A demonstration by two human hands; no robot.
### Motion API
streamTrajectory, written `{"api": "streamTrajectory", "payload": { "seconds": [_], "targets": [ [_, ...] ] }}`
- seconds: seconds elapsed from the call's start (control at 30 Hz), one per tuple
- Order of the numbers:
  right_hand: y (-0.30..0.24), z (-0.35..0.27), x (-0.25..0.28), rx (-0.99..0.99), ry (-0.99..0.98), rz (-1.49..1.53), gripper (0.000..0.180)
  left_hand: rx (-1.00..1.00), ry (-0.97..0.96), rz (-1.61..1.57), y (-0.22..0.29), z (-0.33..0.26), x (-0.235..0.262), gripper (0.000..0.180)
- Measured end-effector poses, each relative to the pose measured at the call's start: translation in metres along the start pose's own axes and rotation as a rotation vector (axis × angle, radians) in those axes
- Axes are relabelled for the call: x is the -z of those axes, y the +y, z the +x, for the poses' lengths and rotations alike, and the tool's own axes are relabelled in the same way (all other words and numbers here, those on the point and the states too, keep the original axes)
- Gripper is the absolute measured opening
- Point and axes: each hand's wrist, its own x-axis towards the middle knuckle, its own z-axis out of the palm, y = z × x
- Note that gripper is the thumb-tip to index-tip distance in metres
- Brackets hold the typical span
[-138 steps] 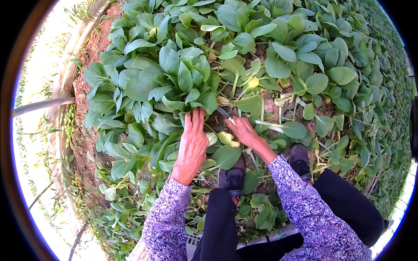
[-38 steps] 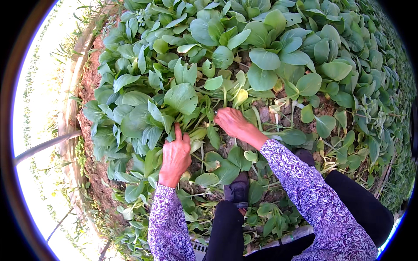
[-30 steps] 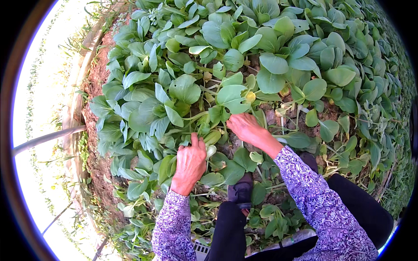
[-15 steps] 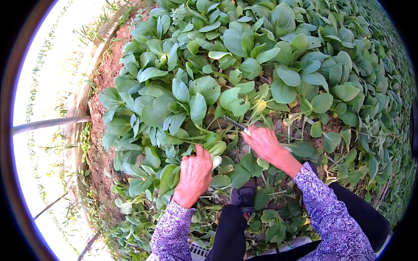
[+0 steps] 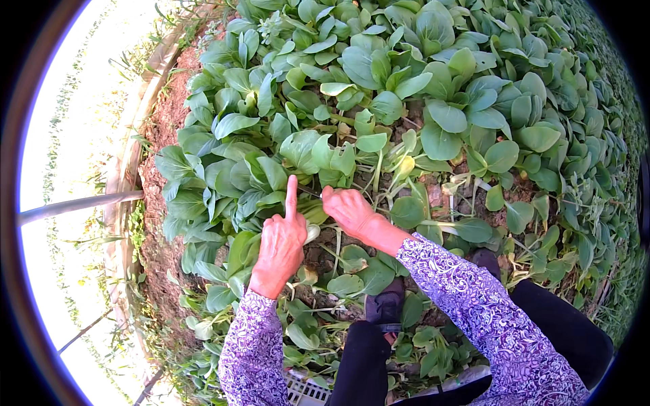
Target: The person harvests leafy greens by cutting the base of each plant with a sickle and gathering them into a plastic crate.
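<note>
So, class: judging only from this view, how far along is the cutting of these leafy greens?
Done: a patch of bare soil and loose leaves near the feet. In hand: the left hand grips a plant's pale base while the right hand works at its stem. Left: the dense standing greens beyond.
</note>
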Motion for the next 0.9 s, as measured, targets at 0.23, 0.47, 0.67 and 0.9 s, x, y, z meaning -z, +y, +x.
{"api": "streamTrajectory", "payload": {
  "seconds": [0.23,0.47,0.67,0.9],
  "targets": [
    [0.016,0.006,0.0,-0.369,-0.047,0.672,0.02,0.123,-0.021,-0.109,-0.04,0.012,-0.019,0.018],
    [0.02,-0.001,-0.036,-0.556,-0.102,0.742,0.031,0.097,0.008,-0.122,-0.024,0.008,-0.023,0.017],
    [-0.002,0.016,-0.023,-0.885,-0.451,1.38,0.027,0.152,-0.027,-0.158,-0.034,-0.011,-0.03,0.015],
    [0.006,0.014,-0.036,-0.838,-0.422,1.532,0.033,0.163,0.041,-0.214,-0.041,-0.013,-0.044,0.014]
  ]
}}
